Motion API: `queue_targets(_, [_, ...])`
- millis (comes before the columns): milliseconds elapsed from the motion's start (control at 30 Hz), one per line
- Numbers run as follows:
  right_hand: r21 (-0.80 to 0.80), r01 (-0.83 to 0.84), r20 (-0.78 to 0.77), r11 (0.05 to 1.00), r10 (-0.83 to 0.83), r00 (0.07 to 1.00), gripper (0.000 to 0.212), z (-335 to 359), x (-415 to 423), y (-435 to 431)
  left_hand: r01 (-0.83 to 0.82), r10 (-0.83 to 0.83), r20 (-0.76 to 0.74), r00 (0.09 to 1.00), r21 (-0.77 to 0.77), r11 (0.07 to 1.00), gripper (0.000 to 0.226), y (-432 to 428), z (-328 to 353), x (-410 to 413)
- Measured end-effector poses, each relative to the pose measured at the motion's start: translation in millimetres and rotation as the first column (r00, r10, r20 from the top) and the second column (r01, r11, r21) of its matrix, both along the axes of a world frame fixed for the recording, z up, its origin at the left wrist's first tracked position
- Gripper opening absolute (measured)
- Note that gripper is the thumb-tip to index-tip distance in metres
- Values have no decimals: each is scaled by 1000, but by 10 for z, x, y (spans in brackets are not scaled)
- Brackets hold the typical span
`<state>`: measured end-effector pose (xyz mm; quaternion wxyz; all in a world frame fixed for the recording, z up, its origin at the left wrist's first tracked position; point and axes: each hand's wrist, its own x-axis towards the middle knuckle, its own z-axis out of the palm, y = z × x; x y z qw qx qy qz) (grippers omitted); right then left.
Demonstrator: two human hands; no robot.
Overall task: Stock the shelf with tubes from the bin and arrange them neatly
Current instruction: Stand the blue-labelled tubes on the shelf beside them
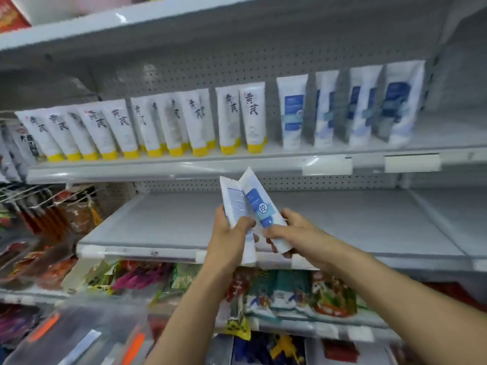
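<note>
My left hand [228,238] grips a white tube [234,201] with small blue print facing me, its crimped end pointing up. Close beside it, my right hand [292,229] holds a second white tube [257,200] with a blue label, tilted to the left so the two tubes touch near their tops. Both tubes hang in front of a bare grey shelf [163,222]. On the shelf above stand several white tubes with yellow caps [147,125] on the left and several white tubes with blue labels [350,111] on the right.
A clear plastic bin with orange latches [79,335] sits at the lower left. Packaged snacks [290,293] fill the shelf below my hands. Hanging goods on wire hooks [42,204] crowd the left side. Two blank price tags [369,164] sit on the upper shelf's edge.
</note>
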<state>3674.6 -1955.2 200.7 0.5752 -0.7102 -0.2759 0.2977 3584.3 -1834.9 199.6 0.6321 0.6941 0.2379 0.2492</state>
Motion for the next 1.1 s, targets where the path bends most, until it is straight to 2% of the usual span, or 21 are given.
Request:
queue_targets(133, [0, 90, 136, 996, -89, 987, 42, 278, 461, -962, 47, -47, 57, 997, 2, 999, 35, -927, 264, 523])
queue_targets(233, [30, 141, 196, 990, -144, 970, 39, 496, 752, -1552, 98, -97, 109, 989, 3, 995, 39, -1488, 462, 830])
queue_targets(467, [316, 291, 107, 903, -338, 935, 24, 940, 1345, -2322, 184, -193, 116, 974, 85, 979, 52, -2160, 834, 1367])
queue_targets(567, [372, 349, 129, 860, -420, 898, 25, 1082, 1675, -2456, 201, -215, 120, 969, 124, 972, 59, -2227, 933, 1549])
queue_targets(767, [306, 408, 299, 860, -494, 816, 33, 1271, 2215, -2439, 264, -297, 96, 950, 258, 929, 82, -2197, 1000, 1797])
queue_targets(933, [198, 472, 375, 859, -511, 773, 33, 1240, 2608, -2223, 171, -220, 103, 970, 352, 920, 92, -2155, 1020, 1902])
queue_targets(1100, [119, 496, 422, 860, -497, 759, 43, 1170, 2934, -2089, 127, -181, 103, 978, 392, 911, 92, -2098, 1053, 1935])
